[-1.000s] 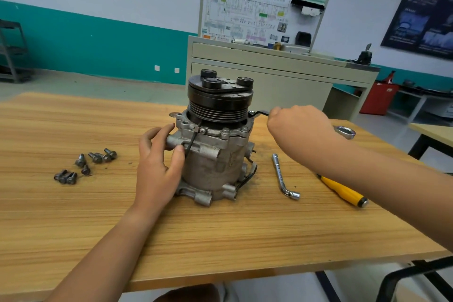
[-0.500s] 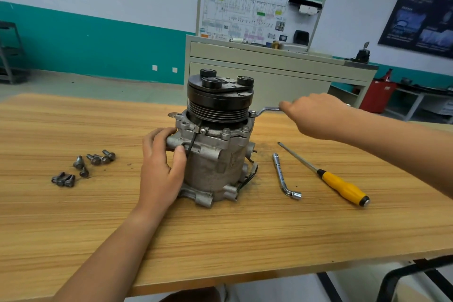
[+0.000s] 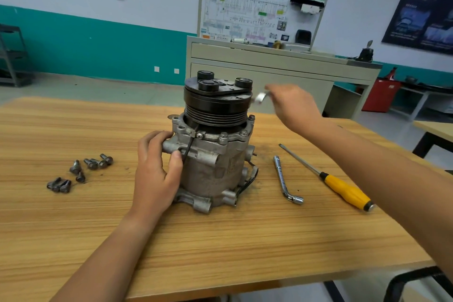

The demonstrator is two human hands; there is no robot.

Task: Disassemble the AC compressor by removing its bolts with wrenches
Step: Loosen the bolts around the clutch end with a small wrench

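AC compressor (image 3: 213,162) upright on table (image 3: 73,228), L hand (image 3: 157,174) gripping its left side; R hand (image 3: 291,108) (blurred) holds wrench (image 3: 261,98) beside clutch pulley (image 3: 215,108), so rear-right flange bolt (image 3: 251,117) lies just below wrench head, nearer R hand.

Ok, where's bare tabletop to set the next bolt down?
Bare wood: the near table between both forearms, in front of the compressor, and the far-left corner behind the loose bolts. Crowded: right of the compressor, where the L-shaped socket wrench and screwdriver lie.
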